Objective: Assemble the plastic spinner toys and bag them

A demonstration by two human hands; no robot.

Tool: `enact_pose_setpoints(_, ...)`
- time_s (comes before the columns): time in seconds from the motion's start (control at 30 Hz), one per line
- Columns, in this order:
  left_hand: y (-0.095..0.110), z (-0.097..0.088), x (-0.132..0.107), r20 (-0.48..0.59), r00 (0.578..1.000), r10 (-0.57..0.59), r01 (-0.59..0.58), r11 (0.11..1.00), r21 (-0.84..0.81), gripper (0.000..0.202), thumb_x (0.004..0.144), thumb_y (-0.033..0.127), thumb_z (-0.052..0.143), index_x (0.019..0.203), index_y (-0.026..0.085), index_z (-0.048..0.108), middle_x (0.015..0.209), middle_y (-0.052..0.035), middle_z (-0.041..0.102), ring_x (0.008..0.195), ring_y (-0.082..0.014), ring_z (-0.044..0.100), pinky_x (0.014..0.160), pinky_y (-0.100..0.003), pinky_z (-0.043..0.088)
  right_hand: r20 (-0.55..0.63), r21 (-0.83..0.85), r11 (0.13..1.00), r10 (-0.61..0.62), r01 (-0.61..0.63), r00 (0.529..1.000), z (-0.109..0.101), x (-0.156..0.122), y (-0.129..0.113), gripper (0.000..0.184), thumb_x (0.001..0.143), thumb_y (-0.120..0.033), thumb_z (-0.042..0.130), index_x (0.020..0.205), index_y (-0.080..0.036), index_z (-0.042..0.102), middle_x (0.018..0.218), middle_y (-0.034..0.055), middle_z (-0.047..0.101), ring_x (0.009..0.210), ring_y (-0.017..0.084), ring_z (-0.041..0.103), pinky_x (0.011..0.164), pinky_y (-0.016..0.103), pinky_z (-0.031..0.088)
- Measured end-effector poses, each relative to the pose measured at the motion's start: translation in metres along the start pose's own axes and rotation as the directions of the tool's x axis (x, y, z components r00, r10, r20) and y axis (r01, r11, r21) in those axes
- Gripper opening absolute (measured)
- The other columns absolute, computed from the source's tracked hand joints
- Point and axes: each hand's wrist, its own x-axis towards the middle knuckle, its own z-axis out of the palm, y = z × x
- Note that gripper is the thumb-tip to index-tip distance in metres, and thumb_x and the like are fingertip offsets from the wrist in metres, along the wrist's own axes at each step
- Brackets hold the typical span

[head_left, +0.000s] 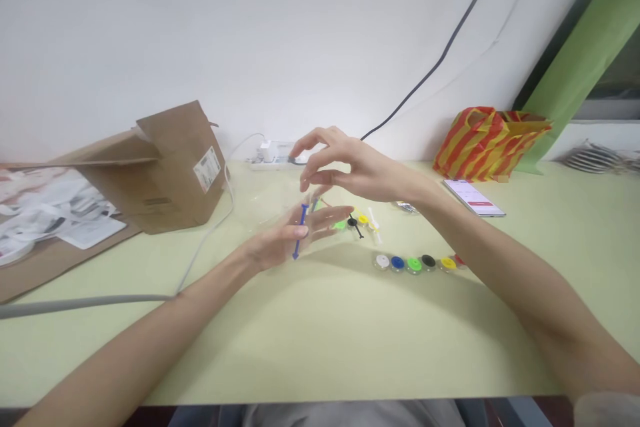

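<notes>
Left hand (pixel 275 240): palm turned up, thumb clamped over the middle of the blue stick (pixel 303 215), fingers reaching toward 3 o'clock.
Right hand (pixel 355 163): between 1 and 2 o'clock of the left, apart from it, fingers curled downward; cannot tell whether the tips pinch anything.
Blue stick: nearly upright under the left thumb, lower end toward 6 o'clock.
Film (pixel 257 203): clear, around 11 o'clock of the left hand; edges hard to trace.
Black stick (pixel 359 233): on the tabletop (pixel 320 333), 3 o'clock, near the left fingertips.
Discs (pixel 414 265): coloured row, between 3 and 4 o'clock, the red one partly behind the right forearm (pixel 480 253).
Thumb grip: best kept light and central, leaving both stick ends free.
Forearm height: better raised, as a low sweep could scatter the row.
Clinging: thin film probably sticks to fingers; slow, separate movements should suit it.
</notes>
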Motion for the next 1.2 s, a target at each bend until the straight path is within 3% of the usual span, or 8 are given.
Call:
enact_pose_setpoints(0.13,0.008,0.006,0.003,-0.004,1.0,0.017,-0.017,0.995,-0.101,0.074,0.081,0.044,0.078,0.149,0.031,0.049,0.136,-0.0111,0.065,0.143,-0.039,0.047,0.121,-0.063,0.024,-0.035,-0.023,0.999,0.022,-0.022,0.999,0.007,0.0,0.002,0.026,0.104,-0.028,0.048,0.123,-0.026,0.066,0.141,0.0086,0.053,0.128,0.025,0.048,0.105,0.045,0.044)
enact_pose_setpoints(0.27,0.014,0.008,0.005,-0.132,0.991,0.023,-0.029,0.999,-0.04,0.069,0.083,0.034,0.075,0.147,0.025,0.05,0.108,-0.0078,0.07,0.117,-0.0319,0.064,0.116,-0.06,0.033,-0.224,-0.271,0.901,0.283,-0.339,0.933,0.011,-0.019,0.009,0.042,0.102,-0.024,0.05,0.144,-0.024,0.048,0.143,0.0135,0.053,0.123,0.027,0.053,0.1,0.043,0.046)
enact_pose_setpoints(0.37,0.014,0.003,0.0,-0.272,0.96,0.067,-0.047,0.996,0.08,0.065,0.084,0.028,0.073,0.145,0.023,0.051,0.102,-0.006,0.068,0.104,-0.0262,0.066,0.112,-0.054,0.041,-0.068,-0.428,0.744,0.54,-0.513,0.839,0.007,-0.044,0.026,0.031,0.099,-0.021,0.053,0.129,-0.019,0.059,0.121,0.0142,0.068,0.103,0.026,0.063,0.086,0.037,0.048)
enact_pose_setpoints(0.47,0.012,-0.006,-0.008,-0.394,0.915,0.09,-0.067,0.995,0.071,0.055,0.085,0.029,0.071,0.138,0.024,0.054,0.106,-0.0053,0.068,0.099,-0.0228,0.067,0.109,-0.05,0.046,0.154,-0.445,0.652,0.731,-0.614,0.665,0.007,-0.067,0.052,0.018,0.096,-0.024,0.057,0.107,-0.016,0.07,0.097,0.0115,0.075,0.084,0.022,0.066,0.073,0.03,0.045)
enact_pose_setpoints(0.7,0.001,-0.006,-0.017,-0.483,0.875,0.04,-0.084,0.994,-0.07,0.043,0.083,0.027,0.07,0.124,0.022,0.058,0.114,-0.01,0.068,0.097,-0.0237,0.067,0.097,-0.047,0.055,0.422,-0.062,0.558,0.766,-0.827,0.485,0.029,-0.086,0.099,0.012,0.084,-0.025,0.066,0.085,-0.013,0.068,0.07,0.0049,0.069,0.059,0.012,0.056,0.058,0.025,0.041)
enact_pose_setpoints(0.93,-0.014,0.0,-0.016,-0.365,0.931,-0.002,-0.027,0.997,-0.075,0.056,0.088,0.034,0.069,0.141,0.025,0.053,0.115,-0.0141,0.068,0.102,-0.0251,0.066,0.09,-0.045,0.055,0.4,-0.032,0.601,0.74,-0.799,0.541,-0.021,-0.072,0.107,0.014,0.081,-0.026,0.071,0.081,-0.013,0.067,0.062,0.0016,0.062,0.052,0.01,0.047,0.051,0.025,0.033)
enact_pose_setpoints(1.07,-0.017,-0.003,-0.019,-0.31,0.95,-0.034,0.011,0.997,-0.077,0.053,0.092,0.032,0.064,0.143,0.026,0.051,0.117,-0.0138,0.067,0.101,-0.024,0.066,0.089,-0.042,0.054,0.037,0.004,0.716,0.697,-0.698,0.716,-0.038,-0.033,0.082,0.014,0.086,-0.023,0.069,0.079,-0.013,0.064,0.064,0.003,0.062,0.054,0.008,0.047,0.052,0.023,0.035)
enact_pose_setpoints(1.2,-0.016,-0.001,-0.021,-0.279,0.958,-0.07,0.045,0.994,-0.097,0.055,0.092,0.033,0.061,0.145,0.026,0.049,0.124,-0.0154,0.065,0.106,-0.027,0.066,0.091,-0.045,0.053,-0.173,0.197,0.851,0.519,-0.487,0.837,-0.016,0.005,0.046,0.013,0.091,-0.023,0.065,0.083,-0.014,0.06,0.069,0.0046,0.066,0.055,0.01,0.05,0.052,0.024,0.039)
